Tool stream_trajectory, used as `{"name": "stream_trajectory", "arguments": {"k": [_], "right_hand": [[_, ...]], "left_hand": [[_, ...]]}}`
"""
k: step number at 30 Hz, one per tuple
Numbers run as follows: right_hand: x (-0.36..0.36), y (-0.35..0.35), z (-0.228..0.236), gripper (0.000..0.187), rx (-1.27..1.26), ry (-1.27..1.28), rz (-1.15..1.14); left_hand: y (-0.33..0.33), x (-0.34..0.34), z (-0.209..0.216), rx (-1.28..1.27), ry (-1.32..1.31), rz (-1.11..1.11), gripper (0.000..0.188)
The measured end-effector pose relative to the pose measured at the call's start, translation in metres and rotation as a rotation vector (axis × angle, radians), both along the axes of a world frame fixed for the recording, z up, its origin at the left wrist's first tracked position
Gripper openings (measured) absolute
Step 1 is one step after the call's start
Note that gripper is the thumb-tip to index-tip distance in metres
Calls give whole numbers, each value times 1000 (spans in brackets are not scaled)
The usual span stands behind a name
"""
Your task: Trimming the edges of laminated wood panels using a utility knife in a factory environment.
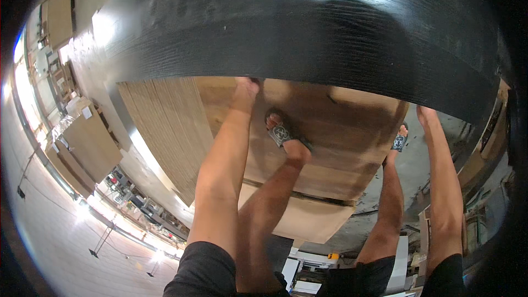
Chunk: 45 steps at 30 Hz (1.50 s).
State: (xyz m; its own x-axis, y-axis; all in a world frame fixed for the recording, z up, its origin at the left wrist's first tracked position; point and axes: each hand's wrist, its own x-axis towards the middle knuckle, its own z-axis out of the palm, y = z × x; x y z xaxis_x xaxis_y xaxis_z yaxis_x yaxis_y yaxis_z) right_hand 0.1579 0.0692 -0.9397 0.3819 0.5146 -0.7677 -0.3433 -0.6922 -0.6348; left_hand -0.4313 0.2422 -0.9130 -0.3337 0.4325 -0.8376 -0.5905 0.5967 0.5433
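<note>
- A large black panel (247, 33) with a wood-grain face stretched across the top of the view, its near edge above the person's feet and both hands at that edge.
- The left hand (248, 84) met the panel near the middle of its near edge, the fingers out of sight beneath it; how far its grip was closed, and whether it had firm hold, could not be told.
- The right hand (426, 113) reached the same edge farther toward the panel's right end, its fingers likewise hidden, so its grip could not be judged either.
- Light glared off the panel's far part, while a dark, rounded shadow or reflection fell right of its middle.
- Underfoot, a brown sheet (335, 132) lay partly covered from view by the panel, with a pale ribbed board (165, 126) along its left edge and a tan panel (313, 223) at its near edge, beyond a dark gap.
- The left foot, in a patterned sandal (279, 133), stood on the brown sheet, left of the sheet's middle.
- The right foot, in a matching sandal (399, 141), was on the grey floor (413, 157), just beside the sheet's right edge.
- Off to the left, well apart from the hands, stood a group of brown boards (88, 143), near bright lamps (82, 207).
- A small yellow object (333, 256), too small to identify, showed between the legs.
</note>
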Motion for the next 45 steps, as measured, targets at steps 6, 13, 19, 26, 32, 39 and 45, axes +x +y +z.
{"name": "stream_trajectory", "arguments": {"k": [6,13,19,26,32,39,45], "right_hand": [[-8,4,-2,75,-9,61,25],[19,-18,-16,59,-50,13,-23],[-71,0,43,48,-188,332,-440],[-90,37,63,42,278,838,-715],[-94,31,71,53,11,748,-500],[-100,6,132,89,-169,628,-267],[-59,-122,224,99,-235,583,-170]], "left_hand": [[-5,16,24,-9,-84,85,57],[-27,99,23,282,-270,-149,63],[-44,65,24,92,-35,-256,50],[-48,95,46,-38,-156,33,40],[-110,84,89,-15,227,-793,32],[-165,64,169,-87,321,-875,40],[-213,143,302,164,305,-890,46]]}}
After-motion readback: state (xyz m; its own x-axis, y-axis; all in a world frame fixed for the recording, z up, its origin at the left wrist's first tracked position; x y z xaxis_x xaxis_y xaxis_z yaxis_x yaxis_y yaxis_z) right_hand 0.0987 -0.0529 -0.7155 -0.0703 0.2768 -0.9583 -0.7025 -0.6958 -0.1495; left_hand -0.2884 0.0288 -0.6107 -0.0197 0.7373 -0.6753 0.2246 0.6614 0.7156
